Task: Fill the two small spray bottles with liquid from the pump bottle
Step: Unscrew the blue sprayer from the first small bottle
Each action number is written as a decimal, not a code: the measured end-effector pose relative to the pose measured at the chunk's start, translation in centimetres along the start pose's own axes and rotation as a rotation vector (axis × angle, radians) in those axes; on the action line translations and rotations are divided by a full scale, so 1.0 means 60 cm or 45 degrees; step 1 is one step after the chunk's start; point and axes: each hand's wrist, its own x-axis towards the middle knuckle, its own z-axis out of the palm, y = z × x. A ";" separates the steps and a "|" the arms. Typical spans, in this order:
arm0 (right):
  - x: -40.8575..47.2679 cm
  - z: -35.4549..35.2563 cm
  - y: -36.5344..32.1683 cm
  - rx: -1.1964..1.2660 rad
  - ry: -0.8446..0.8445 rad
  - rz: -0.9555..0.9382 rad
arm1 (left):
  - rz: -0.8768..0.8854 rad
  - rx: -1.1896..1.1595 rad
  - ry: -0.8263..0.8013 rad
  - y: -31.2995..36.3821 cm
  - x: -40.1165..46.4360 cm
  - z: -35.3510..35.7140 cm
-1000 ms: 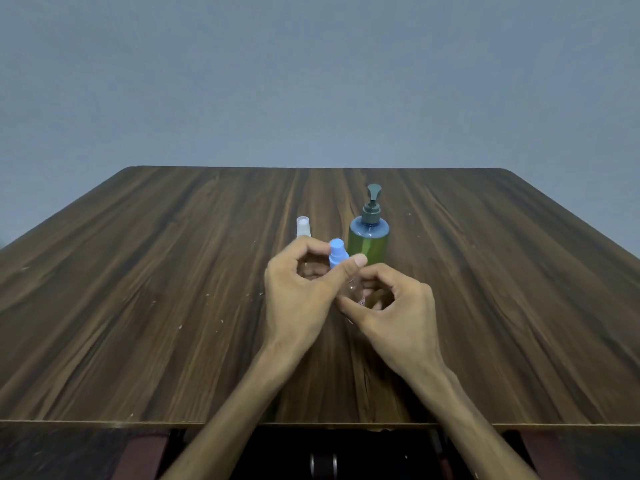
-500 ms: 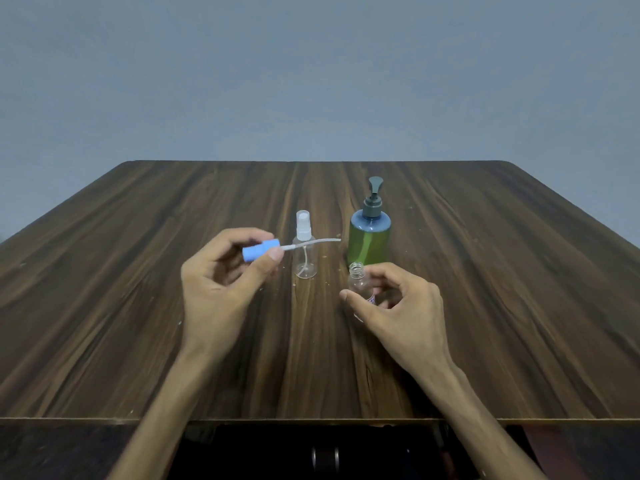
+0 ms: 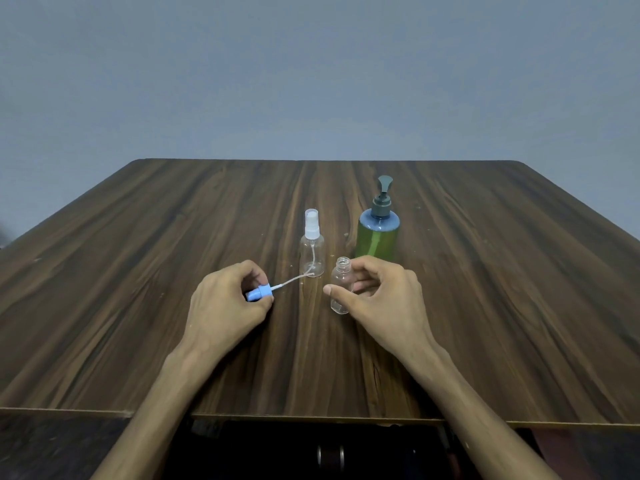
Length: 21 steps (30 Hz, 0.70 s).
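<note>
The left hand [image 3: 227, 306] pinched a blue plastic spray head [image 3: 259, 293], its thin white dip tube [image 3: 291, 280] trailing toward the right. The right hand [image 3: 379, 299] gripped a small clear plastic bottle [image 3: 339, 289], uncapped, upright on the dark wooden table [image 3: 138, 271] and seemingly empty. Just behind stood a second clear spray bottle [image 3: 312, 252], white-capped and empty-looking. One green pump bottle with a grey pump [image 3: 378, 233] stood beside it, its contents unclear.

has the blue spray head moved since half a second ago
Yes. The blue spray head in the left hand has dropped lower, towards the table, below the capped bottle's base.
</note>
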 end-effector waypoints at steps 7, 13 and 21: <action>-0.003 0.008 0.001 -0.043 0.004 -0.023 | 0.119 -0.036 -0.036 -0.004 -0.012 -0.002; -0.008 0.006 -0.001 -0.049 0.002 -0.019 | 0.270 -0.019 -0.027 -0.001 -0.014 0.003; -0.012 0.006 0.002 -0.056 -0.020 -0.029 | 0.182 -0.065 -0.128 -0.004 -0.024 0.004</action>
